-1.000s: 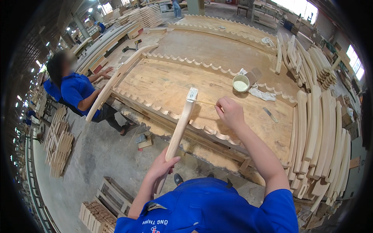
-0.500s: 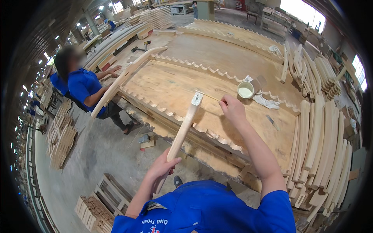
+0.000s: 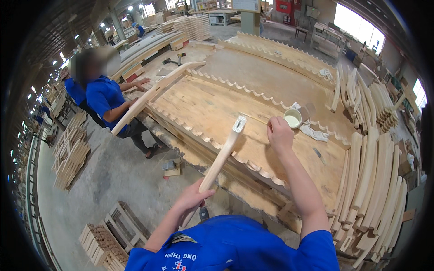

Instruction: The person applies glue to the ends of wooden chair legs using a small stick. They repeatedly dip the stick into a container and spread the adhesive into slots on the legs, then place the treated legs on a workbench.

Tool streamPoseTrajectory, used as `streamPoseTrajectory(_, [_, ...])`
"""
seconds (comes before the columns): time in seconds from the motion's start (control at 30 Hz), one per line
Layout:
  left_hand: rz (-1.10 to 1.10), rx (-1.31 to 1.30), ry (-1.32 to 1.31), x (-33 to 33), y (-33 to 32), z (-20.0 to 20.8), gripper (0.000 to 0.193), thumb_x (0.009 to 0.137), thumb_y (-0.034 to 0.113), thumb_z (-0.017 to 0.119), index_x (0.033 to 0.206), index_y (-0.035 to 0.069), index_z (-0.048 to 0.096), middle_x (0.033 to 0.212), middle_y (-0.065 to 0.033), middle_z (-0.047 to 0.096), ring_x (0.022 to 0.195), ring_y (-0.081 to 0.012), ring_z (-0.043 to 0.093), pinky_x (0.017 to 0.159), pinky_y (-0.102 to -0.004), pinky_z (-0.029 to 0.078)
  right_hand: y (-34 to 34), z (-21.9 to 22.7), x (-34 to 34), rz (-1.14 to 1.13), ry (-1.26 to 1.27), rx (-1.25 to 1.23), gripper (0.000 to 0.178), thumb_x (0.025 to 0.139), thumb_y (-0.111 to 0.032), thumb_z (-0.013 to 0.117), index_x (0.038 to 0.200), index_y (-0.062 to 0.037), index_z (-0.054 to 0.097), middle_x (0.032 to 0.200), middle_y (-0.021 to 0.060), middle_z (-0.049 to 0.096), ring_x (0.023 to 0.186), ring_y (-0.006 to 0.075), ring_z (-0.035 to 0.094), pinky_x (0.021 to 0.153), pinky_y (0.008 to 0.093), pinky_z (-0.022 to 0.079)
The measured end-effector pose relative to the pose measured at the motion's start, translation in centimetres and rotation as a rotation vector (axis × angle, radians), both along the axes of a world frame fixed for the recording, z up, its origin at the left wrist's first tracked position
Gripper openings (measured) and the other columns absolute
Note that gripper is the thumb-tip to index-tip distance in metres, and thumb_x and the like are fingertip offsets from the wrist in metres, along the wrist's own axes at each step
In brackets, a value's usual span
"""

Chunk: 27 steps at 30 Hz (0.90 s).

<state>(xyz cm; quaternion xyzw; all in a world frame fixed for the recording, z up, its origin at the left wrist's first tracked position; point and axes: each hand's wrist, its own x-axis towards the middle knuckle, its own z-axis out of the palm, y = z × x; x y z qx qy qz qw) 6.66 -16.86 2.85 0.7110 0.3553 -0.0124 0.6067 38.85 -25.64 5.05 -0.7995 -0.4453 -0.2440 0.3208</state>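
My left hand (image 3: 193, 197) is wrapped round the lower part of a long, pale wooden leg (image 3: 220, 163), which slants up and away over the workbench edge. At its raised end is a slot (image 3: 239, 123) with whitish wet material around it. My right hand (image 3: 280, 135) pinches a thin wooden stick (image 3: 254, 118), whose far tip reaches close to that slotted end; whether it touches, I cannot tell. Just beyond my right hand stands a cup of pale, creamy liquid (image 3: 293, 119), with a crumpled white cloth (image 3: 314, 133) beside it.
Scalloped wooden rails (image 3: 235, 86) run along the bench (image 3: 194, 106). A curved wooden piece (image 3: 158, 90) lies across its left end, near a co-worker in blue (image 3: 105, 99). A flat blade (image 3: 319, 156) lies right. Curved wooden parts (image 3: 370, 180) are stacked at far right.
The whole view has shifted, so the bench sits lower and further right. My right hand and the stick stay by the leg's slotted end; my left grip is the same.
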Motion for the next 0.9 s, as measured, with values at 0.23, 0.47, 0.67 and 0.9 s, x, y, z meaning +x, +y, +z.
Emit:
streamPoseTrajectory(0.23, [-0.154, 0.000, -0.127, -0.5, 5.0, 0.2, 0.054, 0.078, 0.025, 0.066, 0.122, 0.003, 0.046, 0.081, -0.0047, 0.055, 0.058, -0.0110, 0.054, 0.050, -0.0254, 0.046, 0.1, 1.2, -0.2, 0.271, 1.109, 0.119, 0.016, 0.088, -0.020, 0.053, 0.083, -0.0055, 0.056, 0.066, 0.0021, 0.054, 0.047, 0.0094, 0.046, 0.042, 0.0246, 0.038])
streamPoseTrajectory(0.47, [-0.018, 0.281, -0.239, -0.1, 19.9, 2.7, 0.052, 0.072, 0.023, 0.064, 0.118, 0.002, 0.053, 0.087, -0.0092, 0.063, 0.067, -0.0143, 0.059, 0.061, -0.0289, 0.050, -0.6, 3.1, -5.1, 0.459, 1.544, 0.489, 0.017, 0.092, -0.019, 0.047, 0.090, -0.0035, 0.053, 0.066, 0.0029, 0.054, 0.043, 0.0066, 0.043, 0.036, 0.0189, 0.031])
streamPoseTrajectory(0.67, [0.081, 1.017, 0.048, 5.3, 35.2, 4.4, 0.042, 0.072, 0.033, 0.061, 0.104, 0.005, 0.058, 0.097, -0.0187, 0.063, 0.091, -0.0335, 0.060, 0.077, -0.0416, 0.047, -3.5, 1.5, -10.5, 0.314, 1.488, 0.804, 0.016, 0.091, -0.019, 0.049, 0.088, -0.0045, 0.052, 0.065, 0.0035, 0.054, 0.042, 0.0074, 0.042, 0.035, 0.0198, 0.031])
streamPoseTrajectory(0.9, [0.120, 1.023, -0.057, 10.7, 45.5, 2.4, 0.046, 0.075, 0.032, 0.058, 0.111, 0.004, 0.055, 0.104, -0.0199, 0.061, 0.098, -0.0360, 0.058, 0.082, -0.0454, 0.046, -8.2, 0.1, -16.5, 0.068, 1.367, 1.042, 0.014, 0.091, -0.017, 0.049, 0.085, -0.0050, 0.052, 0.062, 0.0031, 0.053, 0.041, 0.0073, 0.041, 0.034, 0.0193, 0.028])
